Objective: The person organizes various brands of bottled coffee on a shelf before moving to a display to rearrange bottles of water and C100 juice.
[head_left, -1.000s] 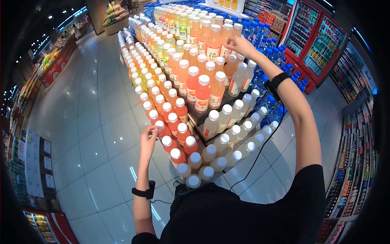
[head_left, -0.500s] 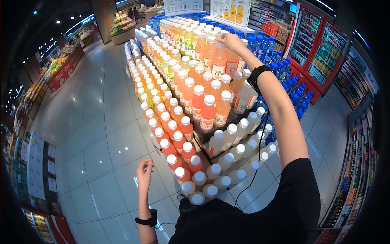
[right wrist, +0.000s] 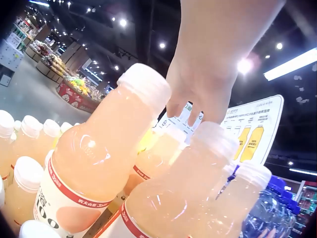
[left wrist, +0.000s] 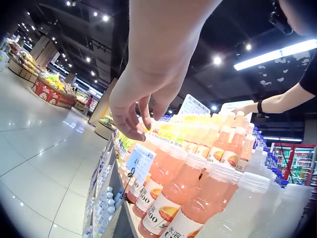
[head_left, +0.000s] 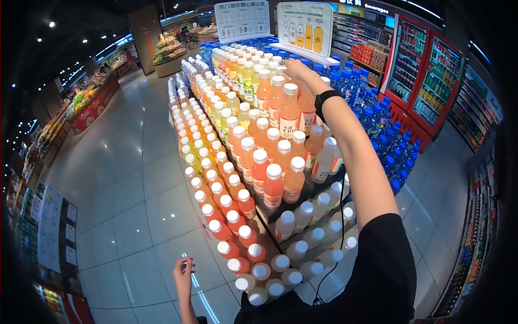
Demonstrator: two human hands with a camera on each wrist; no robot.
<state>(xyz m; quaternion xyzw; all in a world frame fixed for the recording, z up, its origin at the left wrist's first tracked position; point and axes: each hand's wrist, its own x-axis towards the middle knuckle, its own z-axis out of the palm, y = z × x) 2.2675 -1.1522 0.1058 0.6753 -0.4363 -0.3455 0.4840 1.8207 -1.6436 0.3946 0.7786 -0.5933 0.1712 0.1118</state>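
Note:
My right hand (head_left: 297,70) is stretched over the top tier of the bottle display, at the white caps behind the pink juice bottles (head_left: 289,110). In the right wrist view its fingers point down behind two near bottles (right wrist: 94,151), whose caps partly hide the fingertips; I cannot tell whether they grip a cap. My left hand (head_left: 184,268) hangs over the floor, left of the display's near corner, fingers loosely curled and holding nothing. Seen from the left wrist, that hand (left wrist: 148,94) overlaps a price tag (left wrist: 140,161) beside a row of pink bottles (left wrist: 173,198).
Cloudy white bottles (head_left: 297,250) line the near right corner. Blue-capped bottles (head_left: 383,140) fill the right side. Two sign boards (head_left: 305,28) stand at the back. A dark cable (head_left: 345,216) hangs from the right wrist. Red drink coolers (head_left: 426,70) are beyond; tiled floor (head_left: 129,205) lies left.
My right hand has moved farther back and left over the top bottles. My left hand has dropped away from the lower-tier caps, down and left. The head view has shifted, showing more of the sign boards.

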